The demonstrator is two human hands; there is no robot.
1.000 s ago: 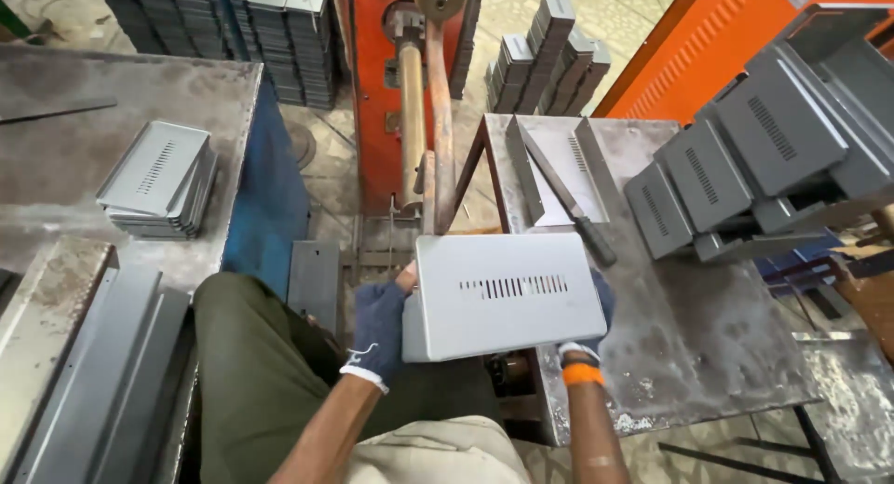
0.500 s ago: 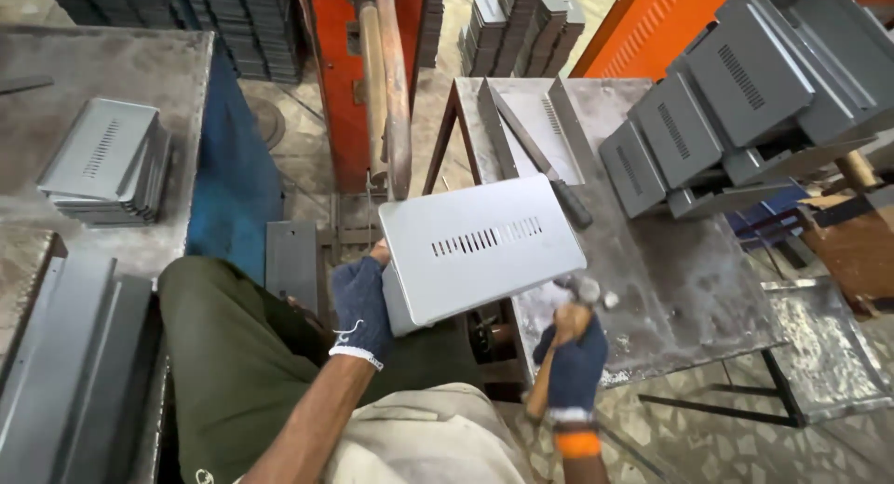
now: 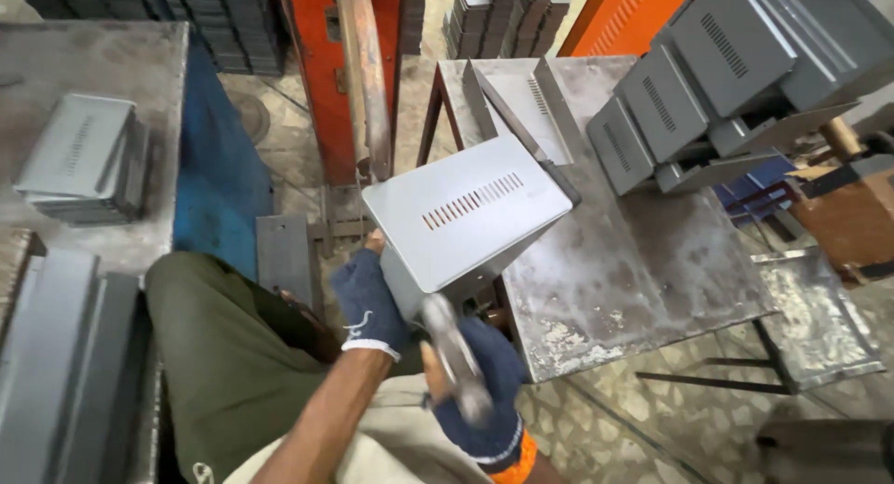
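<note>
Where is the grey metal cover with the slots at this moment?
In the head view, centre: the grey metal cover is held at its left edge by the left hand, over the near-left corner of the steel table.

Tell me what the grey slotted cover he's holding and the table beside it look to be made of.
Grey slotted cover: seemingly thin sheet metal with a matte grey coat, judging by crisp folded edges and punched vent slots. Table: probably bare steel plate, dull and scuffed, with whitish stains near its front edge. Left hand grips the cover's lower corner.
</note>
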